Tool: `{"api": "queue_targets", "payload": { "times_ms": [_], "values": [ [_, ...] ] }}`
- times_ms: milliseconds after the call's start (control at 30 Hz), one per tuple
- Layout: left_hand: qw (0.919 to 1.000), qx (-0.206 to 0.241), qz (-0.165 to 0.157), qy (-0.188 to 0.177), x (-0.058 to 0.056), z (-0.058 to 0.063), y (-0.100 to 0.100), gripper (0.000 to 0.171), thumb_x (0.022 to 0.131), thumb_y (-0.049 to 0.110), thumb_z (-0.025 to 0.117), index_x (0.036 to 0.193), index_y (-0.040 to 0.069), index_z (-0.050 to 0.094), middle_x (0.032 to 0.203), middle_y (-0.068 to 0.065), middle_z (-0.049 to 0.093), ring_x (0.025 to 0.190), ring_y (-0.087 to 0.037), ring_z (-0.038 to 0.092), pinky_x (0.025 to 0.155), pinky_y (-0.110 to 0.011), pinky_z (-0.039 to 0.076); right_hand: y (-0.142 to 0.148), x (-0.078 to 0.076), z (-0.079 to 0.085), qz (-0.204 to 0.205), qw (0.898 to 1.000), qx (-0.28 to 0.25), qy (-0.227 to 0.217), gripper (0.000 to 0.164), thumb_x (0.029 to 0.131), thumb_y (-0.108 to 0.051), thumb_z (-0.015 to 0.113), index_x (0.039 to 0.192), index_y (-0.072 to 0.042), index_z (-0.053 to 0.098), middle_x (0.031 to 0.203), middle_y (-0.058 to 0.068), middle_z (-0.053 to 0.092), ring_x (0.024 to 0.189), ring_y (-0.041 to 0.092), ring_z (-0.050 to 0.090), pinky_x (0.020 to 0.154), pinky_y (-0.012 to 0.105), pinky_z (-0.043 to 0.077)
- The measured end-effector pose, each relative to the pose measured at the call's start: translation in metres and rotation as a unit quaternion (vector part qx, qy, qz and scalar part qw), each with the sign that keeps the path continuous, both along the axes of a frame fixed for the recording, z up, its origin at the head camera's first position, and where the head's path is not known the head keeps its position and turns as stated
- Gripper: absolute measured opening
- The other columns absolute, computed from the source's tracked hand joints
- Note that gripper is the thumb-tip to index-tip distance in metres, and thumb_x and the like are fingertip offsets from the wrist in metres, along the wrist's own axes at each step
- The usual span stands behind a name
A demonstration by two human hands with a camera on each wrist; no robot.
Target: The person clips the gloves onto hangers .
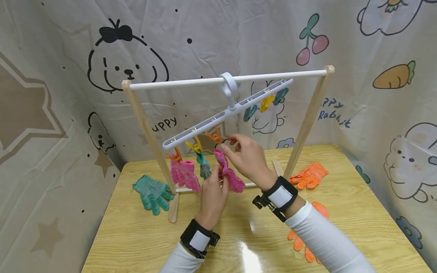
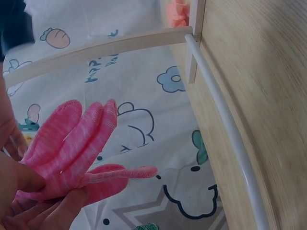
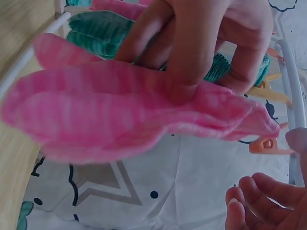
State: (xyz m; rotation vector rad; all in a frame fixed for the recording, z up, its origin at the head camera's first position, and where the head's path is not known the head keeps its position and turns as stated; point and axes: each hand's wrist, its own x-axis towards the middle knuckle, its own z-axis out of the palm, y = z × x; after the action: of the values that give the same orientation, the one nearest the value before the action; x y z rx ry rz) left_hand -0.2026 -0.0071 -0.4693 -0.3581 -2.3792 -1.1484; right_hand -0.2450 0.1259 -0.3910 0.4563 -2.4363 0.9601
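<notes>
My left hand (image 1: pixel 213 193) pinches a pink knit glove (image 1: pixel 235 181) by its middle, below the hanger (image 1: pixel 194 129). In the right wrist view the glove's cuff points toward an orange clip (image 3: pixel 269 145), while its fingers stick out the other way. My right hand (image 1: pixel 250 157) is beside the cuff and that clip. Its thumb and loosely bent fingers are apart in the right wrist view, with nothing between them. Left of them, another pink glove (image 1: pixel 186 175) hangs from an orange clip (image 1: pixel 175 156), and a green glove (image 1: pixel 203 167) from a yellow clip (image 1: pixel 194 145).
The hanger hooks over a white rod (image 1: pixel 280 76) on a wooden frame (image 1: pixel 307 117). Green and yellow clips (image 1: pixel 267 103) hang at its right end. A green glove (image 1: pixel 153 193) lies left on the table (image 1: pixel 129 242); orange gloves (image 1: pixel 310 175) lie right, one partly under my right sleeve.
</notes>
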Motion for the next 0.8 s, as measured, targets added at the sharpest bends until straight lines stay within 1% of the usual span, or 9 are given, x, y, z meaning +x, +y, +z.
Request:
{"api": "queue_targets", "payload": {
  "times_ms": [133, 233, 333, 400, 467, 600, 800],
  "values": [
    [1.0000, -0.008, -0.002, 0.004, -0.001, 0.002, -0.001, 0.015, 0.099, 0.008, 0.064, 0.112, 0.002, 0.060, 0.094, -0.016, 0.076, 0.083, -0.026, 0.077, 0.070, -0.034, 0.063, -0.011, -0.007, 0.007, 0.000, 1.000, 0.018, 0.006, 0.042, 0.093, -0.040, 0.072, 0.115, -0.004, 0.070, 0.102, 0.011, 0.072, 0.080, 0.023, 0.066, 0.063, 0.032, 0.052],
    [0.9999, -0.008, -0.002, 0.009, -0.003, 0.004, -0.001, 0.015, 0.099, 0.008, 0.063, 0.112, 0.001, 0.059, 0.094, -0.017, 0.075, 0.082, -0.026, 0.076, 0.070, -0.034, 0.062, -0.017, -0.012, 0.011, 0.000, 0.999, 0.033, 0.009, 0.046, 0.091, -0.042, 0.073, 0.114, -0.003, 0.070, 0.099, 0.011, 0.071, 0.077, 0.022, 0.064, 0.061, 0.030, 0.050],
    [0.9999, -0.009, 0.001, 0.013, -0.004, 0.005, -0.002, 0.015, 0.098, 0.007, 0.064, 0.111, 0.001, 0.059, 0.093, -0.017, 0.075, 0.080, -0.026, 0.076, 0.069, -0.034, 0.062, -0.022, -0.016, 0.015, -0.006, 0.999, 0.047, 0.011, 0.048, 0.090, -0.045, 0.073, 0.112, -0.003, 0.071, 0.094, 0.010, 0.071, 0.072, 0.021, 0.062, 0.056, 0.028, 0.048],
    [0.9999, -0.009, 0.002, 0.015, -0.005, 0.005, -0.002, 0.015, 0.098, 0.007, 0.064, 0.111, 0.001, 0.059, 0.093, -0.017, 0.076, 0.080, -0.026, 0.076, 0.069, -0.034, 0.062, -0.024, -0.018, 0.018, -0.011, 0.998, 0.055, 0.010, 0.046, 0.089, -0.046, 0.073, 0.108, -0.004, 0.072, 0.090, 0.009, 0.070, 0.069, 0.020, 0.060, 0.051, 0.027, 0.044],
    [0.9999, -0.008, 0.002, 0.014, -0.006, 0.005, -0.003, 0.015, 0.098, 0.006, 0.064, 0.111, 0.001, 0.059, 0.093, -0.018, 0.076, 0.081, -0.026, 0.076, 0.070, -0.035, 0.062, -0.026, -0.019, 0.021, -0.017, 0.998, 0.060, 0.010, 0.043, 0.088, -0.047, 0.074, 0.100, -0.006, 0.072, 0.084, 0.008, 0.069, 0.064, 0.019, 0.058, 0.046, 0.025, 0.038],
    [0.9998, -0.010, 0.002, 0.015, -0.007, 0.005, -0.004, 0.014, 0.098, 0.006, 0.064, 0.111, 0.001, 0.059, 0.093, -0.018, 0.075, 0.082, -0.027, 0.076, 0.070, -0.035, 0.062, -0.029, -0.023, 0.027, -0.020, 0.998, 0.064, 0.019, 0.038, 0.087, -0.045, 0.077, 0.087, -0.009, 0.069, 0.070, 0.005, 0.060, 0.056, 0.016, 0.050, 0.042, 0.024, 0.030],
    [0.9996, -0.014, 0.003, 0.025, -0.006, 0.005, -0.005, 0.013, 0.097, 0.005, 0.064, 0.109, 0.002, 0.059, 0.091, -0.018, 0.075, 0.081, -0.027, 0.076, 0.069, -0.035, 0.062, -0.031, -0.026, 0.034, -0.024, 0.997, 0.075, 0.028, 0.038, 0.088, -0.044, 0.077, 0.075, -0.011, 0.064, 0.063, 0.002, 0.054, 0.053, 0.015, 0.047, 0.043, 0.023, 0.028]
  ]
}}
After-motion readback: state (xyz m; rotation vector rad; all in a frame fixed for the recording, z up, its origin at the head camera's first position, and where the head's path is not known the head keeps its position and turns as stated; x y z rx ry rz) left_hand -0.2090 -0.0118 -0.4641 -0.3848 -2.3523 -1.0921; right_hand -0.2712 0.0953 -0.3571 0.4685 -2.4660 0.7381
